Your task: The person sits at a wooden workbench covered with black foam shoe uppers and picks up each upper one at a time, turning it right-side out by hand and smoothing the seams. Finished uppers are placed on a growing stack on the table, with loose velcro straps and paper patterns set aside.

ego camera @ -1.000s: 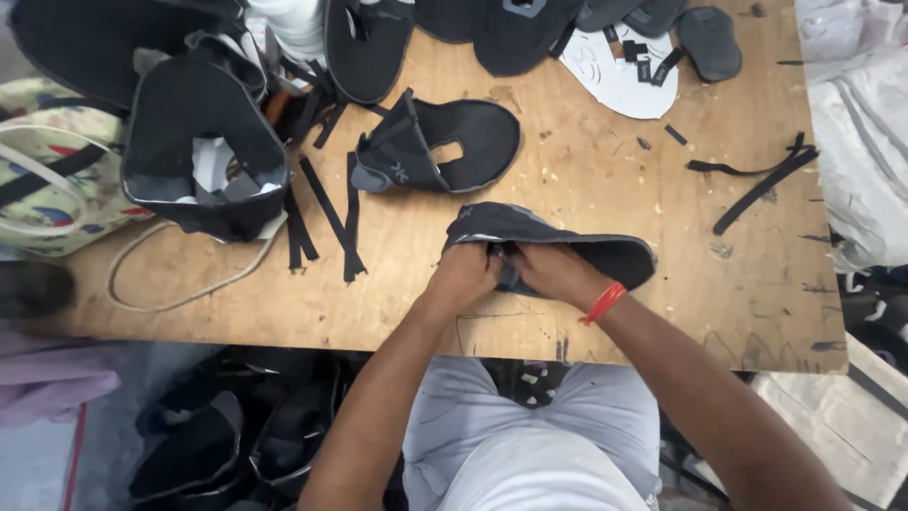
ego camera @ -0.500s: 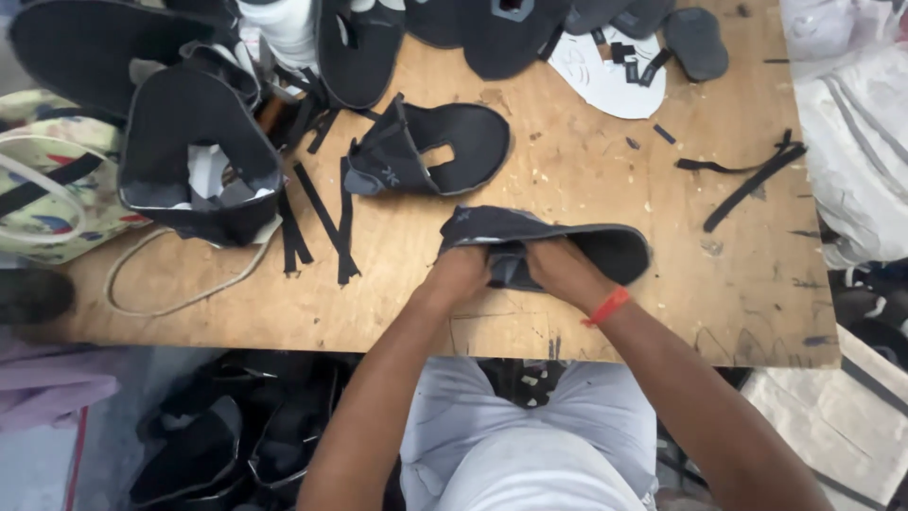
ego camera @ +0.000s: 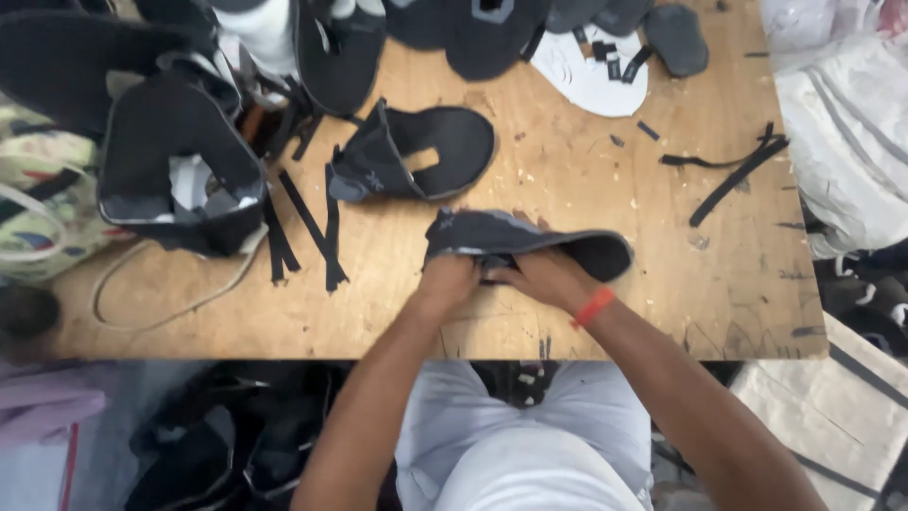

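Your left hand (ego camera: 447, 281) and right hand (ego camera: 544, 277) are both closed on the near edge of a black sandal (ego camera: 525, 243) lying flat on the wooden table (ego camera: 567, 180), close to its front edge; the left pinches the folded upper end, the right, with an orange wristband (ego camera: 593, 307), presses beside it, fingers curled over the strap. Just beyond it lies a second black sandal (ego camera: 416, 156) with its upper raised, loose black strips (ego camera: 307, 227) to its left and a white sole (ego camera: 591, 80) farther back.
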